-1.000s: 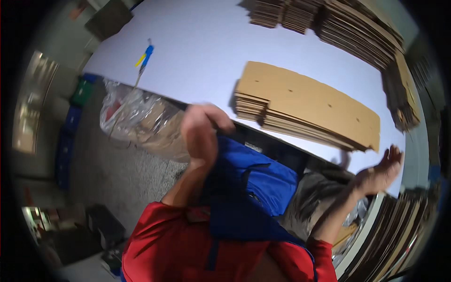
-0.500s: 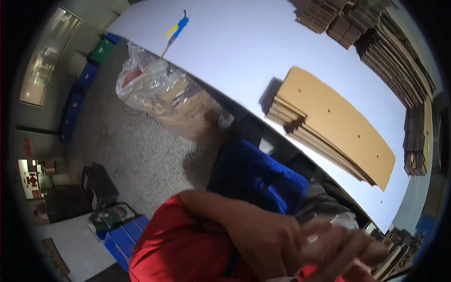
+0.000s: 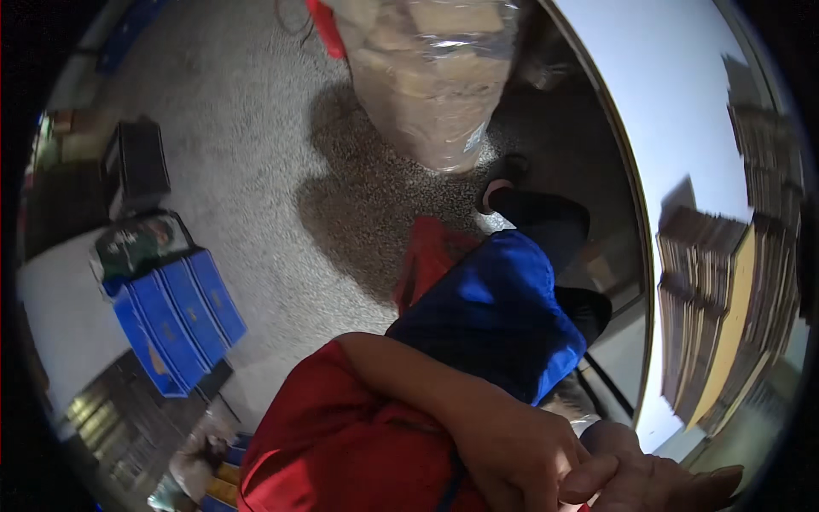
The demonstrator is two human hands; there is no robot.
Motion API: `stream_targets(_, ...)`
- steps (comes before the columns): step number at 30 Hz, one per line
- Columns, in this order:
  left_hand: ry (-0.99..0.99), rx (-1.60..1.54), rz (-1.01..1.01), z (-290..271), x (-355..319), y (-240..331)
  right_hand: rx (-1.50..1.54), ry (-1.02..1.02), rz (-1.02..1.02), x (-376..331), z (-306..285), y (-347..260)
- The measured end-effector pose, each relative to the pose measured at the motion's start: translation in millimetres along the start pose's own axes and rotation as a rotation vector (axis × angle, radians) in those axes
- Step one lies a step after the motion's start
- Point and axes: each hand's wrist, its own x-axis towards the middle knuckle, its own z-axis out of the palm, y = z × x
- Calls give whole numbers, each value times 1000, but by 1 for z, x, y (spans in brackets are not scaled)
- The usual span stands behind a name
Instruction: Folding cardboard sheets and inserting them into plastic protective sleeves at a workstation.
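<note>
My left forearm crosses my red shirt (image 3: 341,452) from the left, and my left hand (image 3: 520,452) lies at the bottom edge with its fingers curled. My right hand (image 3: 661,482) sits just beside it, fingers stretched out flat and together. The two hands touch each other, and I see nothing held in either. A blue apron (image 3: 499,316) hangs over my lap just above them. The lower parts of both hands are cut off by the picture's edge.
A bundle of cardboard wrapped in clear plastic (image 3: 435,77) stands on the speckled floor (image 3: 281,171). A white table (image 3: 682,128) curves along the right, with stacks of flat cardboard (image 3: 725,316) on it. Blue crates (image 3: 175,316) sit at the left. My dark shoe (image 3: 499,192) is under the table's edge.
The view has swung away from the tabletop toward the floor and my own body. My raised left hand came down, and both hands have met at the lower edge.
</note>
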Motion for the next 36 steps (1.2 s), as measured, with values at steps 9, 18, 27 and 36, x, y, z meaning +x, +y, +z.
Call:
stream_targets(9,130,89,163,-20,-148,85,16,-388,225,-59,83,173)
stream_targets(18,164,81,270,-31,-146,81,-19,-591,232,-23,107,197)
stream_targets(27,64,-256,298,-8,10,-35,-517,-531,103,48,-62,12)
stream_targets(36,136,-218,129,26,109,-68,-1172,-50,215,-13,-200,-169)
